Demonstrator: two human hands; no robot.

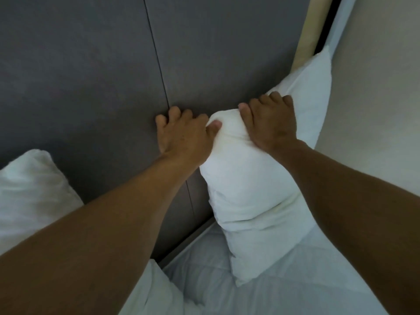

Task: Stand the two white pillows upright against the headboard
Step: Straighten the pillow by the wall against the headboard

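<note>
Grey headboard [91, 64] panels fill most of my view, split by a thin dark seam, with the white mattress [261, 292] meeting their lower edge. One white pillow [250, 189] stands on end on the mattress, leaning back against the headboard near its right end, where a beige strip [304, 42] and a pale wall [375, 76] begin. My left hand [184, 135] is at the pillow's upper left corner: its thumb presses into the fabric there, while its other fingers are spread loosely and rest on the headboard just left of the pillow. My right hand [270, 123] is closed over the pillow's top edge, fingers curled over toward the headboard side and thumb on the near side, bunching the cover between the two hands. Beyond that hand the pillow's far corner rises toward the beige strip. A second pillow [34, 194] lies lower down at the headboard's left part, well apart from the first; I cannot tell whether it is upright or slumped, as only part of it shows behind my left forearm.
</note>
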